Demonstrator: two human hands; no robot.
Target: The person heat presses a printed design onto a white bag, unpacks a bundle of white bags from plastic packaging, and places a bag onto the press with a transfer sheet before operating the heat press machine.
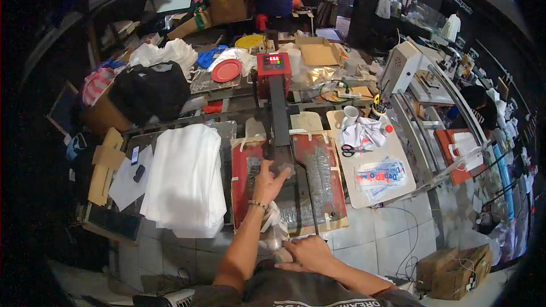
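Observation:
A heat press stands in front of me, with a red control box (274, 68) showing lit digits and a dark arm (278, 113) running toward me. Over its dark upper plate (323, 179), my left hand (268, 183) reaches with thumb and fingers apart, holding nothing that I can see; whether the fingertips touch the press is unclear. Close to my body, my right hand (310, 254) is wrapped around the end of the pale, cloth-wrapped press handle (276, 234). To the left lies a tall stack of white fabric (185, 179).
On the right a beige board (369, 156) bears scissors (355, 150), a white mug (349, 116), crumpled white cloth and a printed sheet (381, 179). Beyond it stands a larger white machine (401, 65) with rails. A phone (135, 155) lies left of the stack. A cardboard box (455, 273) sits on the floor.

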